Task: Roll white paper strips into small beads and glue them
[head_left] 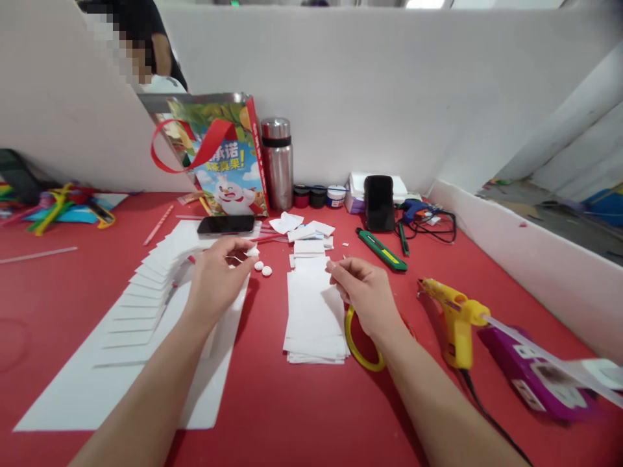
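Observation:
My left hand (219, 275) pinches a small white piece (252, 251) between thumb and fingertips; its exact kind is too small to tell. Just right of those fingers, two small white rounded pieces (266, 271) lie on the red table. My right hand (363, 288) is closed in a pinch by the upper right edge of a stack of white paper strips (314, 311); what its fingertips hold, if anything, is unclear. Under that wrist a yellow ring (364, 363) shows in part. Beneath my left forearm, a stepped, fanned structure of white card (139, 314) rests on a large white sheet (63, 395).
On the right lie a yellow glue gun (452, 318), a purple box (540, 383) and a green utility knife (382, 250). Along the back stand a printed bag (228, 162), a steel flask (278, 165), small jars (318, 196) and a phone (379, 202). Another phone (226, 224) lies near the bag.

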`<act>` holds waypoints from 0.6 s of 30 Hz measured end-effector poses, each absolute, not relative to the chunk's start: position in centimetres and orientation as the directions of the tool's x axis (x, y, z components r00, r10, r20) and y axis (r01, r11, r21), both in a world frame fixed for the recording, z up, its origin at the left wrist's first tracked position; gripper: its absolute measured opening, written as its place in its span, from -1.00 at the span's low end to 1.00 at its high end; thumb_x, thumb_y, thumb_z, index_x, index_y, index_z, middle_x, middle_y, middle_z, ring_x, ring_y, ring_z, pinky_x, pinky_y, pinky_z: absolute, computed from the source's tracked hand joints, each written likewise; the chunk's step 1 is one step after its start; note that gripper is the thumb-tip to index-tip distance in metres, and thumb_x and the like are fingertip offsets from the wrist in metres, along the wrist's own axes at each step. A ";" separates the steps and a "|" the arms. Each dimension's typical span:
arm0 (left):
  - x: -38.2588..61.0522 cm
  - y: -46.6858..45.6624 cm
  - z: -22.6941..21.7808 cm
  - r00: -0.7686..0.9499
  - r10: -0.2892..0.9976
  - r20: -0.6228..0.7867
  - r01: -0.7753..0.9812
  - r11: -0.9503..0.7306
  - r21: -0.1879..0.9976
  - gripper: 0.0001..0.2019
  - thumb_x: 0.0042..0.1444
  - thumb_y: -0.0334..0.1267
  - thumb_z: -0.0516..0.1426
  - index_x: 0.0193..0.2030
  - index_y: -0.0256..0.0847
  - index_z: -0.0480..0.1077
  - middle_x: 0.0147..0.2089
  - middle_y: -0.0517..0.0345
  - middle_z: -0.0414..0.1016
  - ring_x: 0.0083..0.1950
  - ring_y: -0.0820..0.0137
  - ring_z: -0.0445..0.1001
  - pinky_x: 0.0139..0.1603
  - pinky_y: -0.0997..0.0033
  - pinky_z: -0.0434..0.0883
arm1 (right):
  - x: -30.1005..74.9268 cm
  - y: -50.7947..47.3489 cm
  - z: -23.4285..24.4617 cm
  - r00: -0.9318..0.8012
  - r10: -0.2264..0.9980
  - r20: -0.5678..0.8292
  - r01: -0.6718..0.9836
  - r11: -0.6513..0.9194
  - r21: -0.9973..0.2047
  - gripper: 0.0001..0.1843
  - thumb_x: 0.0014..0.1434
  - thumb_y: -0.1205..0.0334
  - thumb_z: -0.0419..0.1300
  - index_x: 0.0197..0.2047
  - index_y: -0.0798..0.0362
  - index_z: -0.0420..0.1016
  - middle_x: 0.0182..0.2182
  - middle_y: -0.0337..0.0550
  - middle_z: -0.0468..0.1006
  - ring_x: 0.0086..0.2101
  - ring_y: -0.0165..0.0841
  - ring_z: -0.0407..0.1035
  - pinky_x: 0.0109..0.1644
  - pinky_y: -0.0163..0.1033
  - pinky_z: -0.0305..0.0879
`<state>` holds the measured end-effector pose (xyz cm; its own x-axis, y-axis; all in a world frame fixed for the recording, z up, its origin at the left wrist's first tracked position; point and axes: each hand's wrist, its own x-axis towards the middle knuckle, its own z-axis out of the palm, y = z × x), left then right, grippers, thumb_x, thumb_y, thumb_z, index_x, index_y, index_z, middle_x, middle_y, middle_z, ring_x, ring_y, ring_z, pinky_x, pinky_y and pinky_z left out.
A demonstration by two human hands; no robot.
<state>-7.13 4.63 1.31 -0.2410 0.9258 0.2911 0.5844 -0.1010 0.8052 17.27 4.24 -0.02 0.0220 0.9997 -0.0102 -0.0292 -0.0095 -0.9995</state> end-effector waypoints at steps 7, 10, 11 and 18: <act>-6.9 3.2 0.0 0.070 0.984 0.166 0.756 -0.161 0.634 -0.88 0.13 -0.26 0.15 -0.25 -0.15 0.53 -0.09 0.08 0.59 -0.25 0.32 0.50 -0.14 0.30 0.42 | 17.1 4.2 0.2 0.001 1.000 -0.028 -0.025 -0.028 -0.999 -0.66 0.05 -0.01 0.36 -0.51 0.06 0.46 -0.70 -0.38 0.24 -0.66 -0.52 0.00 -0.57 -0.30 -0.16; -7.1 2.7 -0.9 0.073 0.980 0.186 0.789 -0.171 0.590 -0.86 0.14 -0.25 0.14 -0.23 -0.15 0.52 -0.10 0.07 0.58 -0.21 0.28 0.51 -0.09 0.26 0.41 | 17.2 4.2 0.2 -0.008 1.000 -0.023 -0.030 -0.023 -0.999 -0.65 0.05 -0.03 0.37 -0.51 0.06 0.45 -0.72 -0.39 0.22 -0.66 -0.51 0.02 -0.58 -0.30 -0.15; -7.2 2.6 -1.2 0.073 0.980 0.184 0.795 -0.169 0.582 -0.86 0.15 -0.25 0.13 -0.23 -0.15 0.52 -0.10 0.07 0.58 -0.20 0.27 0.51 -0.08 0.25 0.40 | 17.2 4.2 0.2 -0.008 1.000 -0.020 -0.029 -0.020 -0.999 -0.65 0.05 -0.04 0.37 -0.51 0.06 0.46 -0.73 -0.39 0.22 -0.66 -0.51 0.02 -0.58 -0.30 -0.15; -7.8 2.3 -1.5 -0.014 0.995 0.101 0.765 -0.054 0.642 -0.84 0.09 -0.19 0.21 -0.18 -0.12 0.51 -0.13 0.12 0.57 -0.23 0.30 0.50 -0.17 0.29 0.39 | 17.2 4.1 0.2 0.002 1.000 -0.024 -0.019 -0.024 -1.000 -0.66 0.05 -0.02 0.37 -0.51 0.06 0.46 -0.72 -0.37 0.26 -0.66 -0.51 0.02 -0.58 -0.30 -0.13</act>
